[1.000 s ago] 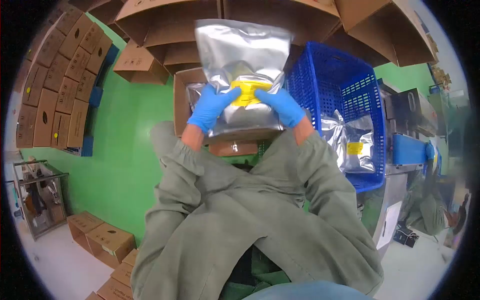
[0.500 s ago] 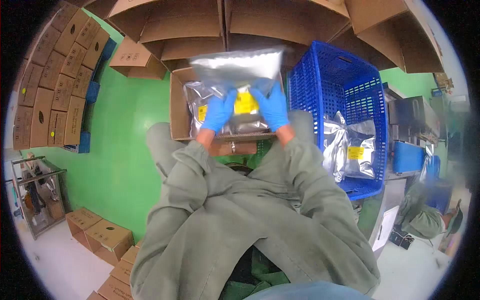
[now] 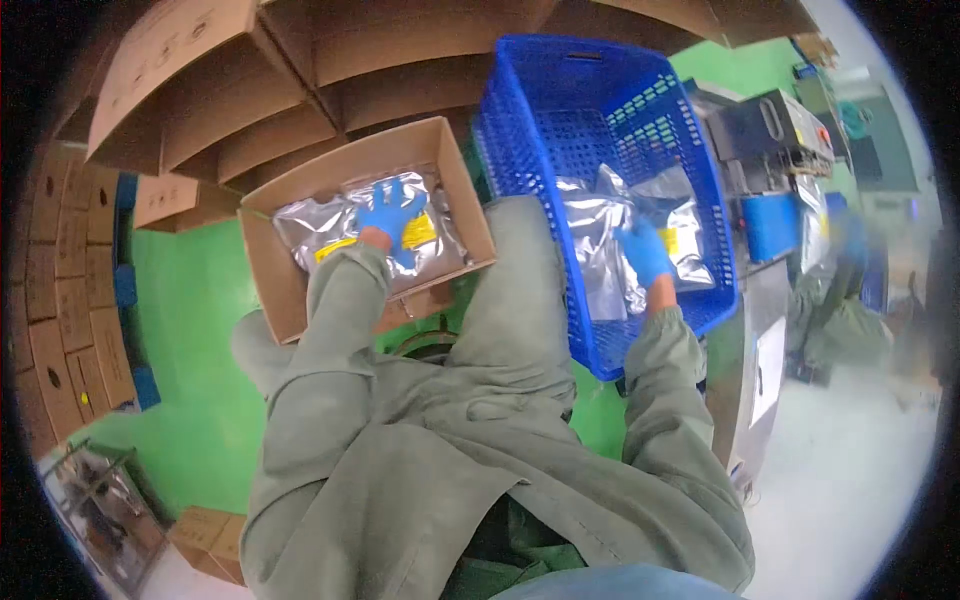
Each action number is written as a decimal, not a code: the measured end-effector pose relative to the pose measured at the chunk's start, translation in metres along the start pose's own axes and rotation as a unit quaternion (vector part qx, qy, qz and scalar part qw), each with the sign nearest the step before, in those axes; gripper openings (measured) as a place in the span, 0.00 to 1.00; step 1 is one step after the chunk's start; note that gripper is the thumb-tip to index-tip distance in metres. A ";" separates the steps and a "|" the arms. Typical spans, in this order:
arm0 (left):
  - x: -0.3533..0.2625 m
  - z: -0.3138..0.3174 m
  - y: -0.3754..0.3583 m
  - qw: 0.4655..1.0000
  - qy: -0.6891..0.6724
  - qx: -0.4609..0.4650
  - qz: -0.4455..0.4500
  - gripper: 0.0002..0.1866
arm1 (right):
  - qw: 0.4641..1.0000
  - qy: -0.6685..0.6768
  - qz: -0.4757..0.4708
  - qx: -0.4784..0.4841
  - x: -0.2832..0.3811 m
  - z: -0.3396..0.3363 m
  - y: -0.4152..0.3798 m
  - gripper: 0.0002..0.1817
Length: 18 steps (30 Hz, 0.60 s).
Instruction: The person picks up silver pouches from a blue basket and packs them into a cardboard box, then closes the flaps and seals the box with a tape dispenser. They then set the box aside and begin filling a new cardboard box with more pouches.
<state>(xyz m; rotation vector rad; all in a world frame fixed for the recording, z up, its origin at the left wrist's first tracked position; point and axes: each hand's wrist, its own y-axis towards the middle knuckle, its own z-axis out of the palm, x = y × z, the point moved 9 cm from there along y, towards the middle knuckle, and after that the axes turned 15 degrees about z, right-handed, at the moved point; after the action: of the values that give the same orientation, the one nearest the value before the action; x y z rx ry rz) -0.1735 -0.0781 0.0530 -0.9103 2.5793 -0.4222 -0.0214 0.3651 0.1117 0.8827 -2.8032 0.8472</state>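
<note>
My left hand (image 3: 392,215), in a blue glove, lies with its fingers spread on a silver foil pouch (image 3: 446,252) inside an open cardboard box (image 3: 279,285). A second silver pouch (image 3: 310,222) shows at the left in the same box; both carry yellow labels. My right hand (image 3: 646,255), also gloved in blue, reaches into a blue plastic crate (image 3: 588,345). Its fingers are apart and touch the foil between a left silver pouch (image 3: 596,275) and a right silver pouch (image 3: 692,225) with a yellow label. Some right fingertips are hard to make out.
Open cardboard boxes (image 3: 215,75) stand in a row beyond the box and crate. Stacked cartons (image 3: 72,270) fill the far left. Right of the crate is a metal machine (image 3: 765,130), with a person in grey (image 3: 850,335) farther right, blurred.
The pouch that both hands held above the box now lies inside it. My right hand has moved right into the crate; my left stays on the pouch. The view has turned right.
</note>
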 end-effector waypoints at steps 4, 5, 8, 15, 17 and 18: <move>-0.006 -0.013 -0.011 1.000 0.015 -0.015 0.013 0.68 | 0.990 -0.041 0.027 0.132 -0.030 0.067 -0.009 0.50; -0.008 -0.013 -0.016 0.999 -0.013 -0.044 0.017 0.66 | 0.984 0.041 0.043 0.165 -0.028 0.080 -0.008 0.51; -0.002 -0.009 -0.028 0.995 -0.047 -0.089 0.020 0.58 | 0.990 -0.042 0.007 0.131 -0.023 0.066 -0.006 0.50; -0.076 -0.105 -0.092 0.760 -0.575 -0.282 0.113 0.39 | 0.971 -0.063 -0.075 -0.220 0.110 -0.121 -0.181 0.33; -0.126 -0.127 -0.085 0.640 -0.680 -0.299 0.197 0.32 | 0.946 0.030 -0.216 -0.239 0.160 -0.158 -0.261 0.26; -0.147 -0.129 -0.073 0.502 -0.799 -0.265 0.199 0.31 | 0.909 0.108 -0.332 -0.229 0.178 -0.170 -0.297 0.22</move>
<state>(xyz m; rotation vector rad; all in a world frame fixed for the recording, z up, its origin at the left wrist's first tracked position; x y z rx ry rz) -0.0851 -0.0178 0.2322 -0.3226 0.9020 1.0040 -0.0199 0.1628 0.4409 1.4017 -2.1178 0.1563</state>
